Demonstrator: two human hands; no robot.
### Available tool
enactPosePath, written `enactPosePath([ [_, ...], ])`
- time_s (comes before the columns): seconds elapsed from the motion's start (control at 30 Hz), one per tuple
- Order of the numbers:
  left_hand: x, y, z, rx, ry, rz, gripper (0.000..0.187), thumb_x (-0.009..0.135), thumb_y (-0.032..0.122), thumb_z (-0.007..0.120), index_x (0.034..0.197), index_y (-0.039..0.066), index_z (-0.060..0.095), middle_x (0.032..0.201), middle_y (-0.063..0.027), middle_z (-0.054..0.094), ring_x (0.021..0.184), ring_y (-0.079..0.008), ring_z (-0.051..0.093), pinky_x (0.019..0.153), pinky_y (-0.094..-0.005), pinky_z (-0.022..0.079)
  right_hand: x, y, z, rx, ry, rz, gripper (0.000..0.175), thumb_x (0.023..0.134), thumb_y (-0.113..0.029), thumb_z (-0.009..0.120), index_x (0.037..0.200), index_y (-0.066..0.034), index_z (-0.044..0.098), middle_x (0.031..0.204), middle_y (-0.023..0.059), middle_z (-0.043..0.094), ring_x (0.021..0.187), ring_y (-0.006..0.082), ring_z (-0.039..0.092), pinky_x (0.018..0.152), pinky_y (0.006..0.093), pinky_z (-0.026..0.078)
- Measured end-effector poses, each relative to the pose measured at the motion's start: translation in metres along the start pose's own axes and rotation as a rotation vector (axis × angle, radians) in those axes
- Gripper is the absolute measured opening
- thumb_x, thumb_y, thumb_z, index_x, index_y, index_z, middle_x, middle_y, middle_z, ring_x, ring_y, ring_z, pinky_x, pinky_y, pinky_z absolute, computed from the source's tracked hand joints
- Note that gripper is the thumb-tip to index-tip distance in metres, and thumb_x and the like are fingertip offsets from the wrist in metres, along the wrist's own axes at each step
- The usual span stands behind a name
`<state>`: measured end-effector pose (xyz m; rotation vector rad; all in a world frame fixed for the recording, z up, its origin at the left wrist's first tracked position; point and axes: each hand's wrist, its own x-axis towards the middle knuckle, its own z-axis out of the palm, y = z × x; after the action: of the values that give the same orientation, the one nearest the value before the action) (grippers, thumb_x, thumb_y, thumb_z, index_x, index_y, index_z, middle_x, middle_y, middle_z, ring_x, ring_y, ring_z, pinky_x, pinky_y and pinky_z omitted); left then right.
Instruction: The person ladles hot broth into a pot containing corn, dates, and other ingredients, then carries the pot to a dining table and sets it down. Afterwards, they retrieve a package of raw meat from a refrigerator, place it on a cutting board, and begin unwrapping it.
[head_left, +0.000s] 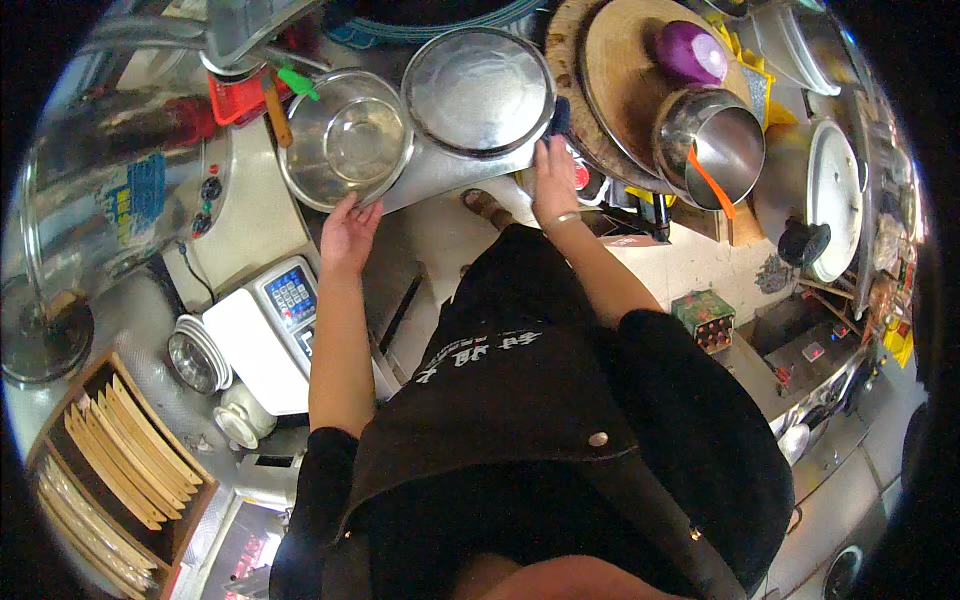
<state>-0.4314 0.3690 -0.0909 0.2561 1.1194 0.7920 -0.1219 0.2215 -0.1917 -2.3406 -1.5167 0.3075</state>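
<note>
At the near rim of a wide stainless steel bowl (306, 161), my left hand (349, 236) has its fingers on the edge. The bowl's inside shows a round, shiny bottom. Beside it on the steel counter lies a round metal lid or tray (480, 90) with a raised rim. My right hand (555, 187) reaches to the counter's front edge, its fingertips against a dark blue cloth (560, 118) next to that lid. Whether those fingers grip the cloth is hard to tell.
A round wooden chopping board (626, 97) bears a purple ball-shaped object (688, 52). Near it are a steel pot (739, 150) with an orange strip and a large lidded pot (834, 195). On the left stand a white digital scale (251, 341), stacked bowls (196, 356) and a wooden rack (202, 517).
</note>
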Motion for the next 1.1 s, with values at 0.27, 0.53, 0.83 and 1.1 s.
enactPosePath([
  [0.27, -0.008, -0.019, -0.004, 0.114, -0.127, -0.064, 0.029, 0.089, 0.006, 0.062, 0.115, -0.003, 0.052, 0.116, -0.0173, 0.06, 0.112, -0.0299, 0.059, 0.1, -0.0401, 0.048, -0.074, 0.069, -0.05, 0.121, -0.403, 0.566, 0.03, 0.085, -0.015, 0.059, 0.11, 0.0011, 0.062, 0.104, 0.027, 0.065, 0.103, 0.0395, 0.061, 0.088, 0.0451, 0.049],
  [0.53, -0.016, -0.022, -0.006, 0.109, -0.053, -0.193, 0.028, 0.092, 0.012, 0.059, 0.114, -0.004, 0.055, 0.113, -0.0196, 0.062, 0.11, -0.0306, 0.06, 0.099, -0.0388, 0.049, -0.029, -0.012, -0.166, 0.051, 0.216, -0.114, 0.023, 0.066, -0.002, 0.061, 0.088, -0.0092, 0.063, 0.083, 0.0119, 0.058, 0.081, 0.0324, 0.059, 0.07, 0.0426, 0.049],
  [0.83, -0.012, -0.042, 0.063, 0.326, -0.239, -0.166, 0.052, 0.091, 0.025, 0.066, 0.131, -0.001, 0.045, 0.129, -0.0226, 0.053, 0.118, -0.032, 0.055, 0.104, -0.041, 0.044, 0.111, -0.072, -0.196, -0.39, 0.408, -0.096, 0.065, 0.077, -0.029, 0.072, 0.132, -0.0044, 0.049, 0.14, 0.0227, 0.042, 0.128, 0.0394, 0.04, 0.102, 0.0442, 0.039],
  [1.1, 0.02, -0.064, 0.122, 0.129, -0.169, -0.18, 0.091, 0.082, 0.043, 0.075, 0.149, 0.013, 0.021, 0.154, -0.0147, 0.016, 0.139, -0.0346, 0.023, 0.114, -0.05, 0.021, 0.122, -0.048, -0.106, 0.142, 0.006, 0.137, 0.078, 0.071, -0.05, 0.076, 0.12, 0.005, 0.05, 0.109, 0.0284, 0.061, 0.105, 0.0436, 0.055, 0.095, 0.0481, 0.041],
])
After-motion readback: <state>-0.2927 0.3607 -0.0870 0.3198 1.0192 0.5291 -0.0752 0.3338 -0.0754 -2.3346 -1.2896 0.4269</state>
